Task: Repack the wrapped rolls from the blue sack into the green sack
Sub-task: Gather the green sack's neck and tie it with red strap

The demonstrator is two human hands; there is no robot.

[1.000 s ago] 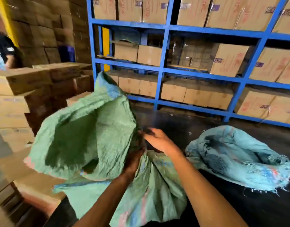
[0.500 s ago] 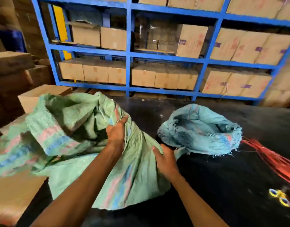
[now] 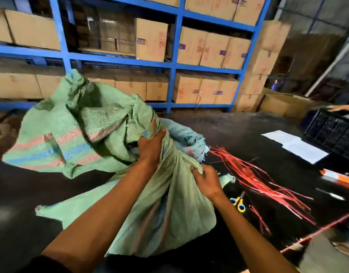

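1. Head cam is showing me gripping the green sack (image 3: pixel 102 123) with both hands. My left hand (image 3: pixel 151 148), centre of the frame, is curling its fingers round a bunched fold near what looks like the mouth. My right hand (image 3: pixel 208 181), just right of centre and lower, is pinching another gather of the same fabric.

2. The green sack is sprawling limp over the dark table (image 3: pixel 238 131), filling the left and middle of the frame. It's looking pretty empty to me.

3. The blue sack (image 3: pixel 186 134) is lying right behind the green one, mostly hidden by it, only a frayed edge peeking out just right of my left hand. I'm not seeing any wrapped rolls at all, so can't say whether they're inside it.

4. What I'm worrying about: the green fabric is all twisted, so I'm guessing the mouth isn't really open yet. Stuffing rolls in like this probably means them catching on folds or sliding back out.

5. Also, the red strings (image 3: pixel 254 174) and the yellow scissors (image 3: pixel 237 201) are sitting right beside my right hand. Dragging the sack that way could be snagging the strings or sweeping the scissors off the table.
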